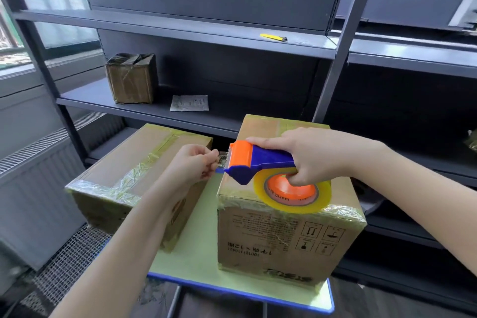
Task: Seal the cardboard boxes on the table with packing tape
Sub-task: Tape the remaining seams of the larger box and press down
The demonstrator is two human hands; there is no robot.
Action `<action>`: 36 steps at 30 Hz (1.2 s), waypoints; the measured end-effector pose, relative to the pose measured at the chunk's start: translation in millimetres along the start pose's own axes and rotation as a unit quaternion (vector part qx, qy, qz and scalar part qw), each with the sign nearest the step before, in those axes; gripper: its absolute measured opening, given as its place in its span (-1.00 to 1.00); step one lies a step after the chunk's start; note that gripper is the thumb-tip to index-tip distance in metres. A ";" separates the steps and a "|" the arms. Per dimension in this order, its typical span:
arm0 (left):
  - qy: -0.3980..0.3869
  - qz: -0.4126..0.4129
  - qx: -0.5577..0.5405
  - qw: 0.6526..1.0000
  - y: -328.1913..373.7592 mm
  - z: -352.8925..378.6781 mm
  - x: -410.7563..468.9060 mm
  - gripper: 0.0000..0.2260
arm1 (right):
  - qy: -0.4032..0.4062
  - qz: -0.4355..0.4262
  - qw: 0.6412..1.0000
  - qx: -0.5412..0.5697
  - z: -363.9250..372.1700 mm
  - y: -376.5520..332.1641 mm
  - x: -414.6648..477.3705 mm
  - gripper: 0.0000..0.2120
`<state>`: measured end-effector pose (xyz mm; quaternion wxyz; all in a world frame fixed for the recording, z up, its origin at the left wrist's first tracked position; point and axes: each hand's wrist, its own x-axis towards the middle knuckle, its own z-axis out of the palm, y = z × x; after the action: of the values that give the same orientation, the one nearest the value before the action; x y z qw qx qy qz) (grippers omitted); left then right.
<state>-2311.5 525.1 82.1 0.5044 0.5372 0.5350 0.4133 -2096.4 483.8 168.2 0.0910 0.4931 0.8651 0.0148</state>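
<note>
Two cardboard boxes stand on a small pale yellow table. The left box is wide and low, with crinkled clear tape across its top. The right box is taller, taped along its edges, with printed marks on its front. My right hand grips a blue and orange tape dispenser with a yellowish tape roll, held over the right box's top. At the dispenser's mouth, between the boxes, my left hand pinches the free end of the tape.
Dark grey metal shelving rises right behind the table. On it sit a small taped box, a paper sheet and a yellow utility knife. A radiator and a metal floor grate lie to the left.
</note>
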 end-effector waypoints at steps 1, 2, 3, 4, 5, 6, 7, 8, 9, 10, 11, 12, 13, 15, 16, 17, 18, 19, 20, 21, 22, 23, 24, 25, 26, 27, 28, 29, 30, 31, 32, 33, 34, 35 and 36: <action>0.018 -0.001 0.002 1.000 -2.7 -9.4 2.4 -0.81 | -0.005 0.004 1.000 0.003 -1.6 1.1 -1.6 -0.14; 0.033 -0.003 0.007 0.999 -7.2 -19.5 5.0 -0.81 | -0.011 0.012 1.000 0.002 -3.0 4.0 -3.6 -0.15; 0.037 -0.007 0.015 0.999 -13.0 -28.1 7.1 -0.82 | -0.019 0.021 1.000 -0.003 -4.0 7.6 -6.3 -0.16; 0.026 -0.014 0.025 0.999 -18.8 -33.4 7.8 -0.83 | -0.027 0.027 0.999 -0.012 -4.3 11.4 -9.6 -0.17; 0.004 -0.024 0.034 0.999 -24.7 -34.4 7.3 -0.83 | -0.038 0.033 0.999 -0.018 -3.7 14.3 -12.4 -0.19; -0.017 -0.035 0.042 0.998 -31.7 -32.1 6.1 -0.83 | -0.053 0.037 0.998 -0.016 -2.2 14.8 -15.3 -0.20; -0.029 -0.044 0.049 0.997 -37.8 -28.1 4.8 -0.82 | -0.071 0.041 0.997 -0.007 0.4 13.8 -17.8 -0.20; -0.035 -0.047 0.055 0.997 -42.9 -24.3 4.2 -0.80 | -0.085 0.042 0.995 0.004 3.8 12.0 -19.7 -0.20; -0.037 -0.049 0.056 0.996 -47.2 -21.9 4.2 -0.79 | -0.095 0.042 0.994 0.015 7.3 10.8 -21.0 -0.19; -0.037 -0.052 0.052 0.997 -50.9 -21.7 4.3 -0.78 | -0.098 0.041 0.994 0.023 10.3 10.8 -21.9 -0.19; -0.036 -0.053 0.048 0.997 -53.9 -23.3 5.3 -0.78 | -0.095 0.039 0.994 0.027 12.4 11.5 -22.2 -0.19; -0.036 -0.056 0.046 0.997 -56.4 -25.6 5.8 -0.78 | -0.092 0.038 0.995 0.028 13.4 12.7 -22.1 -0.19; -0.037 -0.057 0.047 0.997 -58.2 -27.3 5.6 -0.78 | -0.093 0.037 0.995 0.027 14.1 13.8 -21.9 -0.18; -0.040 -0.054 0.051 0.996 -61.6 -27.5 6.5 -0.78 | -0.098 0.039 0.994 0.019 13.8 16.0 -20.6 -0.17; -0.037 -0.052 0.056 0.996 -63.7 -26.5 7.7 -0.77 | -0.099 0.042 0.994 0.013 13.1 16.8 -19.6 -0.16; -0.032 -0.048 0.063 0.996 -65.6 -24.6 8.8 -0.76 | -0.098 0.044 0.994 0.005 12.2 17.4 -18.3 -0.16; -0.026 -0.043 0.070 0.996 -67.3 -22.4 10.4 -0.75 | -0.096 0.044 0.994 -0.007 11.2 17.6 -16.7 -0.16; -0.018 -0.038 0.077 0.996 -69.0 -20.2 11.3 -0.75 | -0.094 0.044 0.994 -0.016 10.3 17.7 -14.9 -0.16; -0.010 -0.035 0.084 0.996 -70.8 -17.7 11.0 -0.75 | -0.093 0.043 0.994 -0.023 10.4 17.6 -13.4 -0.16; -0.005 -0.034 0.090 0.995 -72.8 -15.2 10.6 -0.76 | -0.091 0.042 0.995 -0.029 11.2 17.5 -11.5 -0.16; -0.003 -0.034 0.092 0.995 -75.5 -12.8 9.2 -0.76 | -0.091 0.041 0.994 -0.034 12.3 16.8 -10.0 -0.17; -0.002 -0.036 0.093 0.995 -78.2 -11.2 7.5 -0.76 | -0.090 0.038 0.994 -0.041 13.0 15.6 -8.5 -0.18; 0.000 -0.038 0.095 0.995 -80.4 -10.1 5.6 -0.76 | -0.088 0.035 0.994 -0.047 13.2 14.4 -7.2 -0.19; 0.005 -0.037 0.098 0.994 -82.6 -9.8 4.4 -0.76 | -0.087 0.032 0.994 -0.052 13.5 13.5 -5.5 -0.20; 0.010 -0.034 0.102 0.994 -84.4 -9.7 4.3 -0.75 | -0.084 0.031 0.994 -0.057 13.3 12.3 -4.0 -0.21; 0.014 -0.031 0.107 0.994 -86.2 -9.7 4.6 -0.75 | -0.083 0.031 0.994 -0.060 13.1 10.9 -2.0 -0.22; 0.018 -0.029 0.109 0.993 -87.4 -9.1 5.0 -0.75 | -0.084 0.032 0.994 -0.061 12.8 9.5 -0.8 -0.22; 0.021 -0.026 0.110 0.993 -88.4 -8.4 5.7 -0.75 | -0.088 0.035 0.994 -0.059 12.8 9.2 0.3 -0.22; 0.021 -0.024 0.110 0.993 -89.1 -6.9 5.9 -0.74 | -0.093 0.036 0.993 -0.057 12.8 9.7 0.8 -0.22; 0.020 -0.023 0.112 0.993 -90.3 -5.3 5.9 -0.73 | -0.098 0.037 0.993 -0.053 12.4 10.6 0.9 -0.21; 0.018 -0.022 0.114 0.993 -91.6 -3.3 5.5 -0.71 | -0.103 0.038 0.993 -0.046 11.8 11.6 0.7 -0.21; 0.013 -0.028 0.117 0.993 -93.0 -1.2 5.1 -0.70 | -0.105 0.038 0.993 -0.041 11.2 12.8 0.6 -0.21; 0.002 -0.041 0.114 0.993 -95.2 1.7 4.3 -0.68 | -0.107 0.038 0.993 -0.036 10.8 13.3 1.0 -0.22; -0.017 -0.063 0.094 0.993 -98.1 4.9 3.2 -0.67 | -0.109 0.038 0.993 -0.032 10.6 13.4 1.6 -0.22; -0.042 -0.092 0.052 0.994 -100.6 8.4 2.0 -0.66 | -0.109 0.036 0.993 -0.031 10.5 12.9 2.3 -0.22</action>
<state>-2318.9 518.1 -18.3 0.5333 0.5282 0.5812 0.3142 -2084.8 491.7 159.0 0.1994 0.5196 0.8308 -0.0094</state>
